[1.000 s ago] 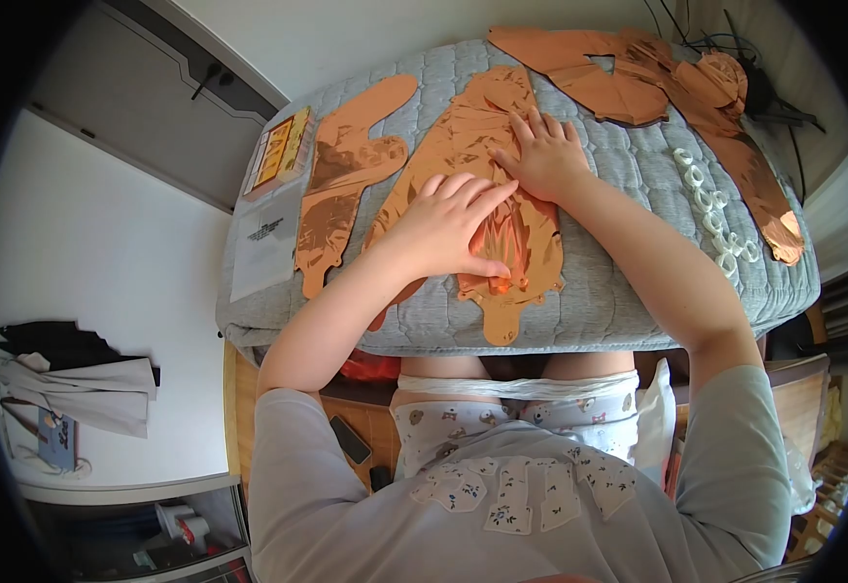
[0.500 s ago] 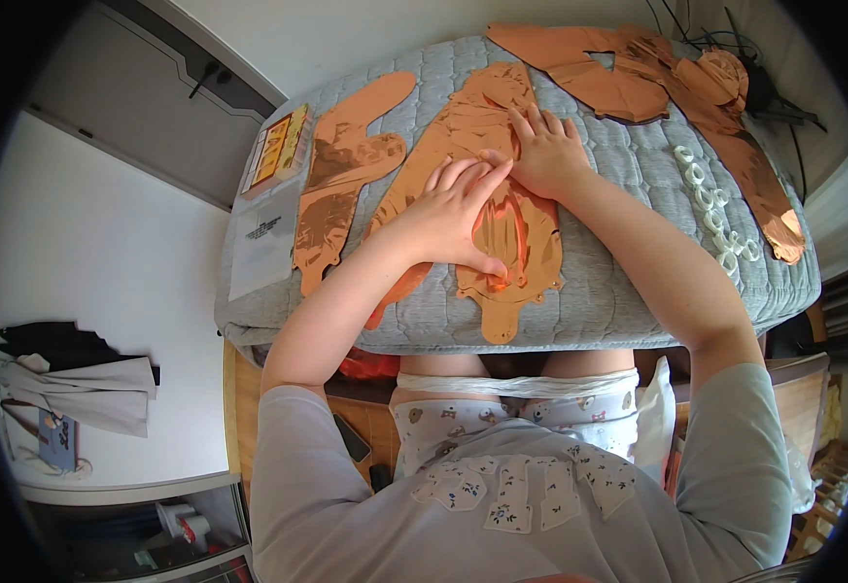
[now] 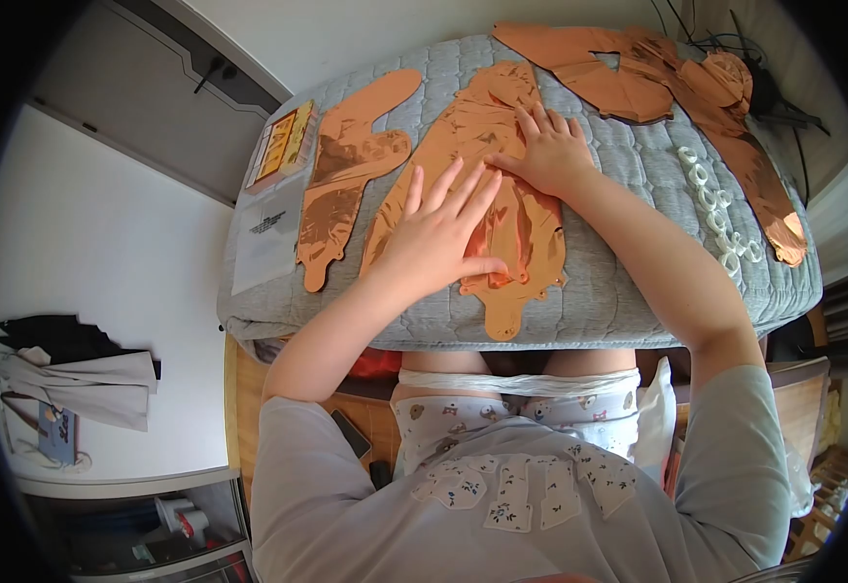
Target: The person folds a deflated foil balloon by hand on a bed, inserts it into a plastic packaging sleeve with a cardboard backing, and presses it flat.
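In the head view, a flat copper-coloured foil balloon [image 3: 506, 233] lies creased on the grey mattress, its tail pointing toward me. My left hand [image 3: 443, 228] rests on its left part with fingers spread, the thumb near its lower middle. Fingers apart, my right hand [image 3: 547, 153] lies flat on the balloon's upper right side. Neither hand grips anything. Left of these, a second flat foil balloon [image 3: 338, 180] lies on the mattress. At the far right side, another large foil piece [image 3: 628, 83] stretches down along the edge.
White ribbon rolls [image 3: 710, 209] lie in a row on the mattress [image 3: 638, 311] at right. A small box [image 3: 283, 146] and a clear plastic sleeve [image 3: 266, 238] are at left. Black cables [image 3: 725, 39] hang at the back right corner.
My left hand has shifted slightly left and its fingers have spread wider, lying flatter on the foil. My right thumb has stretched out to the left; that hand stays in nearly the same place.
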A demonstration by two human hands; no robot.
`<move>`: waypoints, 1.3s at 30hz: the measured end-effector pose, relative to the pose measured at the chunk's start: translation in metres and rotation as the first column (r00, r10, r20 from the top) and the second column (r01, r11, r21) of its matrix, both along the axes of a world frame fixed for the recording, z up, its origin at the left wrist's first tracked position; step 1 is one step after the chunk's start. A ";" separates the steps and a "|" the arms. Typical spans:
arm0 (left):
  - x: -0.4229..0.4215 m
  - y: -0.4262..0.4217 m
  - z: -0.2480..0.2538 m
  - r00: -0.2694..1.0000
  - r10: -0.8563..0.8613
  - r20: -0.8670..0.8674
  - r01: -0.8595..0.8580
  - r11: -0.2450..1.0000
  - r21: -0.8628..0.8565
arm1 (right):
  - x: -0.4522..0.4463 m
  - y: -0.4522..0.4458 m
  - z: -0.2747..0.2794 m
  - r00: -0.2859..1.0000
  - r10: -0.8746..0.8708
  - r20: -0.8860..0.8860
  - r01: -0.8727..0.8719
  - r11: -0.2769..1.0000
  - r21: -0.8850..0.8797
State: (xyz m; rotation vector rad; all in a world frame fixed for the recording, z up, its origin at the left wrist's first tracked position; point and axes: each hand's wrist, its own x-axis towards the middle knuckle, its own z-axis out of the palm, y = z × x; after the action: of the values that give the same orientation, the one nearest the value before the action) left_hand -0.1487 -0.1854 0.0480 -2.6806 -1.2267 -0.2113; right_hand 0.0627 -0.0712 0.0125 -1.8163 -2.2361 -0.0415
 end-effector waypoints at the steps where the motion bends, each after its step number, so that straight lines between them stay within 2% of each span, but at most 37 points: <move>1: 0.000 -0.012 0.005 1.000 0.011 0.004 -0.011 1.000 0.021 | 0.000 0.000 0.000 1.000 0.000 -0.001 0.000 1.000 0.000; 3: -0.008 -0.028 0.008 1.000 0.024 0.007 -0.024 0.999 0.041 | -0.001 0.001 -0.001 1.000 -0.001 -0.018 0.001 1.000 0.006; 5: -0.026 -0.039 0.007 0.973 0.179 0.147 -0.186 0.982 0.031 | 0.000 0.000 0.000 1.000 0.005 -0.020 -0.005 1.000 0.005; 7: -0.050 -0.053 0.007 0.844 0.455 0.284 -0.479 0.878 0.016 | 0.000 0.000 -0.001 1.000 0.011 -0.022 -0.011 1.000 0.002; 8: -0.061 -0.061 0.007 0.843 0.456 0.284 -0.480 0.877 0.016 | 0.000 0.000 -0.001 0.999 0.012 -0.031 -0.012 1.000 0.014; 10: -0.078 -0.079 0.004 0.638 0.699 0.323 -0.743 0.669 0.019 | 0.000 0.000 -0.002 0.999 0.018 -0.042 -0.017 1.000 0.027; 11: -0.081 -0.086 0.000 0.636 0.701 0.324 -0.745 0.666 0.021 | 0.000 0.000 -0.002 0.999 0.014 -0.030 -0.013 1.000 0.023; 13: -0.085 -0.093 -0.009 0.468 0.741 0.483 -0.749 0.622 -0.229 | 0.000 0.001 -0.001 1.000 0.013 -0.016 -0.013 1.000 0.024; 14: -0.086 -0.092 -0.016 0.465 0.740 0.486 -0.750 0.621 -0.228 | 0.000 0.001 -0.001 1.000 0.011 -0.021 -0.010 1.000 0.021; 16: -0.078 -0.090 -0.027 0.562 0.586 0.584 -0.684 0.726 -0.071 | -0.001 0.000 0.000 1.000 0.011 -0.022 -0.010 1.000 0.021; 18: -0.079 -0.086 -0.031 0.550 0.596 0.585 -0.675 0.730 -0.109 | 0.000 0.000 0.000 1.000 0.007 -0.015 -0.007 1.000 0.003; 20: -0.085 -0.077 -0.041 0.214 0.612 0.761 -0.404 0.765 -0.502 | 0.000 0.001 -0.002 1.000 0.007 -0.023 -0.007 1.000 0.016; 21: -0.082 -0.072 -0.035 0.215 0.608 0.764 -0.403 0.768 -0.498 | 0.000 0.001 -0.002 0.999 0.008 -0.034 -0.007 1.000 0.026; 23: -0.071 -0.065 -0.010 0.053 0.534 0.844 -0.198 0.834 -0.515 | 0.000 -0.001 0.005 1.000 0.008 -0.008 -0.008 1.000 -0.023; 24: -0.064 -0.062 0.002 0.053 0.531 0.846 -0.200 0.835 -0.512 | 0.000 -0.002 0.008 1.000 0.013 0.018 -0.012 0.997 -0.077; 27: -0.045 -0.050 0.031 0.070 0.368 0.927 -0.051 0.929 -0.365 | 0.000 -0.004 0.009 1.000 0.020 0.000 -0.020 0.998 -0.060; 29: -0.038 -0.035 0.045 0.379 0.365 0.850 0.143 0.885 -0.443 | -0.001 -0.004 0.010 1.000 0.026 0.018 -0.024 0.997 -0.069; 31: -0.014 -0.020 0.057 0.478 0.339 0.811 0.316 0.795 -0.518 | 0.001 0.000 0.006 0.999 0.027 0.037 -0.025 0.997 -0.076; 32: -0.005 -0.010 0.056 0.476 0.337 0.812 0.314 0.798 -0.515 | 0.002 0.004 -0.001 0.999 0.029 0.023 -0.028 0.998 -0.050; 34: 0.012 0.010 0.051 0.668 0.279 0.690 0.431 0.612 -0.664 | 0.005 0.010 -0.012 1.000 0.030 0.009 -0.029 0.999 -0.021; 35: 0.019 0.018 0.046 0.669 0.276 0.690 0.431 0.613 -0.663 | 0.006 0.012 -0.017 0.994 0.031 0.105 -0.033 0.999 0.017; 36: 0.025 0.025 0.041 0.703 0.241 0.669 0.469 0.550 -0.691 | 0.007 0.013 -0.019 0.979 0.027 0.200 -0.038 0.998 0.054; 37: 0.028 0.030 0.038 0.734 0.203 0.648 0.500 0.484 -0.718 | 0.006 0.016 -0.020 0.980 0.021 0.197 -0.033 0.998 0.056; 38: 0.026 0.035 0.036 0.737 0.197 0.646 0.501 0.482 -0.719 | 0.006 0.019 -0.022 0.983 0.014 0.185 -0.023 0.999 0.048; 39: 0.024 0.037 0.038 0.790 0.210 0.576 0.490 0.347 -0.799 | 0.006 0.021 -0.023 0.985 0.008 0.174 -0.015 0.999 0.039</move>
State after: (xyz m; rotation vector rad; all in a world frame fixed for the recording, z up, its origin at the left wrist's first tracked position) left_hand -0.1246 -0.1486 0.0860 -4.0178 -1.5962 -0.5865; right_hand 0.0685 -0.0498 -0.0103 -1.8433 -2.3428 -0.2499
